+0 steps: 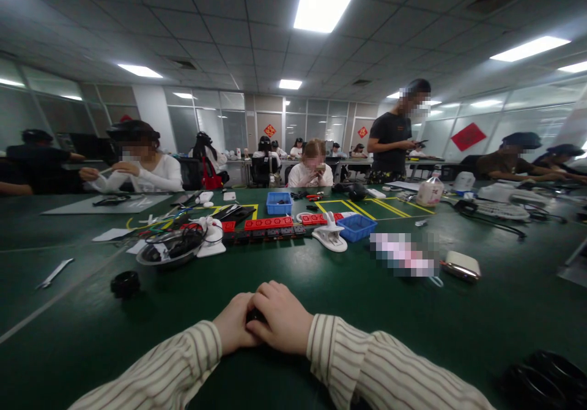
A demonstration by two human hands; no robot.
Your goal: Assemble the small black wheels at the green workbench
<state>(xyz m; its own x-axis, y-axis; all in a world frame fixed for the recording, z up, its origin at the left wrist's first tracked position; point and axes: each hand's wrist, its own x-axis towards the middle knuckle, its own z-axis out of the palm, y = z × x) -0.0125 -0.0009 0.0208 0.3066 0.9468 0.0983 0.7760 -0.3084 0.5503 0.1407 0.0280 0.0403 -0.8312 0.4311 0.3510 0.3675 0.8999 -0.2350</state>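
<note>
Close in front of me, my left hand (236, 322) and my right hand (282, 318) come together over the green table (183, 300). Both are closed around a small black object (255, 316), which shows only as a dark patch between the fingers. Its kind is hidden. A black ring-shaped part (125, 284) sits on the table to the left of my hands. More black ring-shaped parts (545, 380) lie at the lower right corner.
Beyond my hands are a bowl of black cables (172, 248), a white clip-on base (331, 236), blue bins (356, 227) (279, 202) and a red-and-black strip (268, 224). A wrench (55, 273) lies at left, a cream-coloured case (462, 265) at right. Several people sit or stand around.
</note>
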